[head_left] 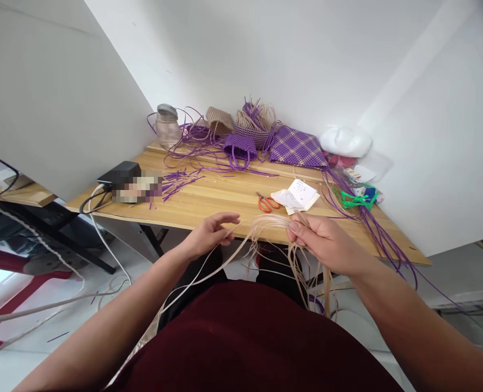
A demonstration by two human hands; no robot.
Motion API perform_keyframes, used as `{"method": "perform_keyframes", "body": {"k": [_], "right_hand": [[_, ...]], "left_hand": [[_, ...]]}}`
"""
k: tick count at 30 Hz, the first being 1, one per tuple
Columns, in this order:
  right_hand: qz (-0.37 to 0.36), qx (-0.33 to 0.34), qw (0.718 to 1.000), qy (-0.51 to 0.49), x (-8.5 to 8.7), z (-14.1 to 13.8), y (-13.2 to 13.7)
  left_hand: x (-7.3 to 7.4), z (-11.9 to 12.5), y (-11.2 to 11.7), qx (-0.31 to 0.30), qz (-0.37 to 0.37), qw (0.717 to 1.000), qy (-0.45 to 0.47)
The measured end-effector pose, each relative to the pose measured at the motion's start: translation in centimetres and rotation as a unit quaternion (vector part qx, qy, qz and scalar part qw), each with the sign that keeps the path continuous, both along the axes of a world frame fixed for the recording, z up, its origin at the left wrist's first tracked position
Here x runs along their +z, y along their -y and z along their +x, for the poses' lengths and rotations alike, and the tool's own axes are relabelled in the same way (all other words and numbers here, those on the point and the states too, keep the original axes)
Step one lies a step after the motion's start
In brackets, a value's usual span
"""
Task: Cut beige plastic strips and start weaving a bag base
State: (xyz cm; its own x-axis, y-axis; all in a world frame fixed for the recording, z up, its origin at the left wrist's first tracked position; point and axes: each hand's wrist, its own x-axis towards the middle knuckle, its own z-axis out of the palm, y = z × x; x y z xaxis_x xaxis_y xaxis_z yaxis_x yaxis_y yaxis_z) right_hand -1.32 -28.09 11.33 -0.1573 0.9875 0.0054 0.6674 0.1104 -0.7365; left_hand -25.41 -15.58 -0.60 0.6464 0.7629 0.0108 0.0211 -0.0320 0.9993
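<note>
Dark red cloth (245,343) over the person's lap fills the bottom of the view, with both bare forearms reaching out above it. Beige strips (266,226) arch between the two hands just in front of the near edge of the tabletop (216,198). At the right hand (326,242) the grip is closed on the bundle: thumb and fingers pinch the strips where they gather, and loose ends hang down from the hand toward the lap. At the left hand (211,234) the grip is narrow, fingers half curled, fingertips touching one or two strips that trail down and back across the left forearm.

On the tabletop beyond the hands lie orange-handled scissors (268,202), just beside a folded white paper (298,196). Farther back, against the wall, stands a glass jar (167,126) with a metal lid. Beside it are a small beige woven piece (219,120), a small purple woven basket (240,147), a larger half-woven basket (251,128) with strip ends sticking up, and a flat purple-and-beige checked woven piece (296,148). Loose purple strips (184,179) are scattered over the left part of the wood, and more trail off the right edge. A green strip bundle (353,198) lies near the right corner, below a white bag (345,140). A black box (118,173) sits at the left edge with cables running off it.
</note>
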Motion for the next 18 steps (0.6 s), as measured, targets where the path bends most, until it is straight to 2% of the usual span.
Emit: {"method": "perform_keyframes", "body": {"k": [3, 7, 9, 11, 13, 16, 18], "right_hand": [[-0.012, 0.012, 1.0, 0.005, 0.5, -0.2, 0.5], [-0.008, 0.007, 1.0, 0.005, 1.1, -0.2, 1.1], [-0.002, -0.008, 1.0, 0.003, 1.3, 0.0, 1.4], [0.007, -0.018, 1.0, 0.004, 1.4, 0.2, 1.8], [0.014, -0.019, 1.0, -0.002, 1.5, 0.6, 2.2], [-0.004, -0.029, 0.997, -0.073, 1.7, 1.6, 2.8], [-0.025, -0.049, 0.987, -0.152, 2.0, 2.5, 3.0]], "left_hand": [[0.8, 2.8, -1.6, -0.065, 0.065, 0.995, 0.049], [1.8, 4.6, -1.7, -0.188, 0.004, 0.98, 0.06], [2.0, 4.6, -1.1, -0.187, -0.03, 0.98, 0.057], [1.9, 4.1, -0.7, -0.119, -0.062, 0.989, 0.063], [1.4, 3.1, -0.6, 0.02, -0.094, 0.993, 0.074], [-0.3, 0.3, -0.8, 0.216, -0.125, 0.966, 0.075], [-2.2, -2.6, -0.6, 0.29, -0.133, 0.947, 0.042]]}}
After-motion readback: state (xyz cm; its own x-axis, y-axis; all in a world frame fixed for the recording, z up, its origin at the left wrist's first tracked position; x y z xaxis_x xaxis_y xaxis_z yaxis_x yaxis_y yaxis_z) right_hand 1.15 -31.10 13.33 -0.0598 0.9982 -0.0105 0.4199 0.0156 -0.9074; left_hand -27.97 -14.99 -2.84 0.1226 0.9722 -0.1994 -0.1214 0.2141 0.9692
